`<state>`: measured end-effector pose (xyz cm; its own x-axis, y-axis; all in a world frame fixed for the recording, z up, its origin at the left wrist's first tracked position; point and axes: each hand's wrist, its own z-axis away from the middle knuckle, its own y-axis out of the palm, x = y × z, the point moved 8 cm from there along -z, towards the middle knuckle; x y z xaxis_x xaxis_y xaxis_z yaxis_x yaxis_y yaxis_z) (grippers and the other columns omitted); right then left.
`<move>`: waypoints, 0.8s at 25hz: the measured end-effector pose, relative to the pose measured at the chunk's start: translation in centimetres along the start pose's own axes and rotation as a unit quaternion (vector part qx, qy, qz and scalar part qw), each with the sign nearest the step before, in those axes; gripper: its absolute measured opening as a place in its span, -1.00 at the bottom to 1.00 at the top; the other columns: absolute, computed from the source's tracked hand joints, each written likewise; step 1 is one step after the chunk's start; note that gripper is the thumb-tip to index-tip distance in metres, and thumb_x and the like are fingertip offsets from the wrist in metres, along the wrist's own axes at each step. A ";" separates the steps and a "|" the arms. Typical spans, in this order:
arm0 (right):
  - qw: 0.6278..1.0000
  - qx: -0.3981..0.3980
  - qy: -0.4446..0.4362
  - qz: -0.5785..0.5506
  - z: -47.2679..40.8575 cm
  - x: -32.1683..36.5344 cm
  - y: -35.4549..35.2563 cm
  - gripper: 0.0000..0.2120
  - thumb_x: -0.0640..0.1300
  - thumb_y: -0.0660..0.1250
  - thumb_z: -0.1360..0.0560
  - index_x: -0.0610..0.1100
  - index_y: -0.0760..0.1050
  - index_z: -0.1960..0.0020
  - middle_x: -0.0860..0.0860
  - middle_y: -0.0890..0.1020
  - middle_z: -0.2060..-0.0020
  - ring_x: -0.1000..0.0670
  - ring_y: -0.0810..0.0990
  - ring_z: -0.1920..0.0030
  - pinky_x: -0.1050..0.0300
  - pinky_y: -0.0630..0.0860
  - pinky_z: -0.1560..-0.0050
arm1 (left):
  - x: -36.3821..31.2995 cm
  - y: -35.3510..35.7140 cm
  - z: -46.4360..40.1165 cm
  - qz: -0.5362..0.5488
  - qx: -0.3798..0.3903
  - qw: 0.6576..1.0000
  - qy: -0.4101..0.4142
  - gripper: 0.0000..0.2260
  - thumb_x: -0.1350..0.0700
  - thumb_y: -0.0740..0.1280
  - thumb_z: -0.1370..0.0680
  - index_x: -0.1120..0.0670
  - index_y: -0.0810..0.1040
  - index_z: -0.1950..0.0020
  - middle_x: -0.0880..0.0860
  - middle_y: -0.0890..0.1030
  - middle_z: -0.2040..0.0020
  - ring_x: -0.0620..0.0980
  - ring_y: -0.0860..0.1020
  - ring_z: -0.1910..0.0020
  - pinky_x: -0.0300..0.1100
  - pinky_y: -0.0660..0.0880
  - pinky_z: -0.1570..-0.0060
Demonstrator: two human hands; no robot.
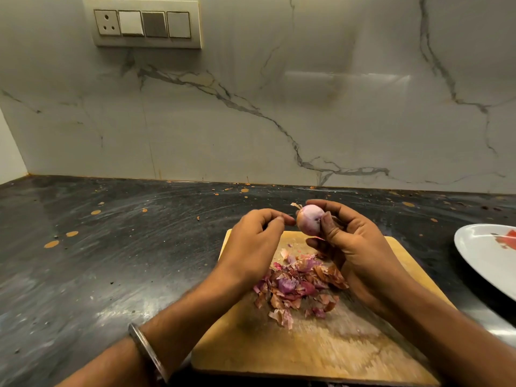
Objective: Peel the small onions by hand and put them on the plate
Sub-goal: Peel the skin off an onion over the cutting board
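Where the dark speckled stone countertop point(111, 261) meets the veined marble backsplash point(279, 107), a switch panel point(143, 23) with one socket and three switches sits high on the left. One wooden cutting board point(321, 344) lies at the near edge, a heap of onion skins point(298, 286) on its middle. One white plate point(480, 255) is cut off by the right edge, just beside the board; the counter stretches bare to the left. One small onion point(309, 219), partly peeled, is held above the board's far edge, grasped between thumb and fingers of the right hand point(351, 238). The left hand point(251, 241), a metal bangle point(148, 350) on its wrist, has curled fingertips pinched beside the onion; whether they hold skin, I cannot tell.
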<state>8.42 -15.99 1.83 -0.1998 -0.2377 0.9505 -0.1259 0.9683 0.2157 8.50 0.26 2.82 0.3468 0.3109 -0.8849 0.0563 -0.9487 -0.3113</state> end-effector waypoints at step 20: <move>0.996 0.013 0.070 -0.053 0.3 -0.6 1.2 -0.49 0.13 0.20 -0.50 -0.28 0.55 -0.16 -0.21 0.72 -0.01 -0.08 0.75 0.08 0.16 0.69 0.18 | -1.6 -0.4 0.0 0.007 -0.001 0.996 0.090 -0.85 0.12 0.26 -0.63 0.02 0.56 0.11 -0.09 0.60 0.28 -0.10 0.57 0.26 -0.25 0.50 0.27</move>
<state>8.12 -14.75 1.50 -0.0465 -0.3229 0.9453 -0.1639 0.9359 0.3117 7.94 0.13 4.38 0.5092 0.2823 -0.8130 0.0525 -0.9531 -0.2980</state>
